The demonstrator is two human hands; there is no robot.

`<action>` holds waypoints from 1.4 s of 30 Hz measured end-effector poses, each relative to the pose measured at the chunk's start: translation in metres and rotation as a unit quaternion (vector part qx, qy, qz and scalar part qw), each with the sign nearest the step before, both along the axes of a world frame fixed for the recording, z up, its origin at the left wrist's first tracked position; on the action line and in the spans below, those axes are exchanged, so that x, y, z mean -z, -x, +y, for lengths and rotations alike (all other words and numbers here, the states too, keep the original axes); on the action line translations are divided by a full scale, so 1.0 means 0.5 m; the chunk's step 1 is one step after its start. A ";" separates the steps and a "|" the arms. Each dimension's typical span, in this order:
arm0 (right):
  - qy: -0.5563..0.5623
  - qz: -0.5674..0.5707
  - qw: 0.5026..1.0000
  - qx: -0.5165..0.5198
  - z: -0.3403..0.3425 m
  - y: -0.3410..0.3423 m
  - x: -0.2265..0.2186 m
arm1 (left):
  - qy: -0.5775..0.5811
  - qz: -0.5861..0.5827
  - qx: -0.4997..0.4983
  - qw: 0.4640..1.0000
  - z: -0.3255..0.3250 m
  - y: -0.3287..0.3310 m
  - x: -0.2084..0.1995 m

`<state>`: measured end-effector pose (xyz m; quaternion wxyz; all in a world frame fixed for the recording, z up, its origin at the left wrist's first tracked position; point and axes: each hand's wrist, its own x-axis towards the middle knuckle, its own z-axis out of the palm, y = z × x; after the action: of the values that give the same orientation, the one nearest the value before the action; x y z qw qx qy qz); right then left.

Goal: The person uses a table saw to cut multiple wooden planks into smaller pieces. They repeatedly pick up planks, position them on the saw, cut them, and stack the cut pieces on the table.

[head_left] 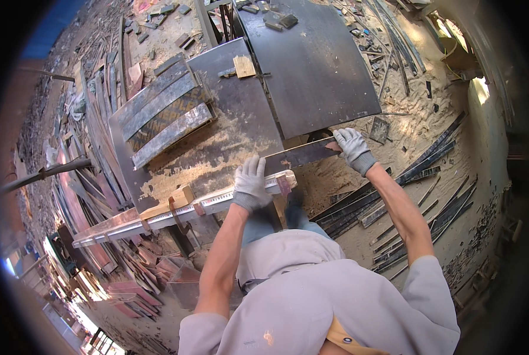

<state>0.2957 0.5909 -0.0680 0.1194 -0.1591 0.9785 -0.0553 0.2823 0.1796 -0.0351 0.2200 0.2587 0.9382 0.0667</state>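
Observation:
A long dark plywood strip point(303, 155) lies across the near edge of the sawdust-strewn worktable point(235, 112), its right end sticking out past the edge. My right hand point(353, 149), in a grey-white glove, is closed around that end. On the strip's near side my left hand point(251, 183), gloved too, lies with its fingers stretched forward over the board. Just below it runs a rail point(217, 204) with a measuring tape along its length. A small wood block point(182, 196) sits against this rail. Whether a blade is in the table I cannot tell.
Several cut strips point(172, 127) are stacked at the table's left. Another wood block point(243, 66) lies farther back. A second dark panel point(317, 65) adjoins on the right. Offcuts point(359, 201) litter the sandy ground at right, and longer boards point(99, 171) pile up at left.

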 end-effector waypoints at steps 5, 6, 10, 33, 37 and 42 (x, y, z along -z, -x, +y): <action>0.002 0.065 0.998 -0.018 0.012 0.207 0.021 | -0.023 0.061 0.005 0.998 -0.004 0.221 0.013; 0.012 0.058 0.998 -0.010 0.011 0.248 0.020 | -0.027 0.072 0.009 0.997 -0.004 0.262 0.013; -0.039 0.013 0.999 0.005 -0.001 0.377 0.004 | -0.028 0.072 0.003 0.997 0.007 0.379 -0.009; 0.614 -0.321 0.654 0.306 0.035 0.284 -0.128 | 0.037 0.071 -0.006 0.997 0.019 0.600 0.036; 0.715 -0.345 0.510 0.331 -0.007 0.207 -0.164 | 0.005 0.078 0.014 0.997 -0.014 0.487 0.048; 0.575 -0.256 0.704 0.329 -0.060 0.140 -0.171 | -0.042 0.074 0.028 0.996 -0.038 0.320 0.064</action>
<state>0.2257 0.5611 0.0175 0.2251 0.1554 0.6788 -0.6814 0.1225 0.1606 -0.0669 0.1408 0.2984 0.9405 0.0809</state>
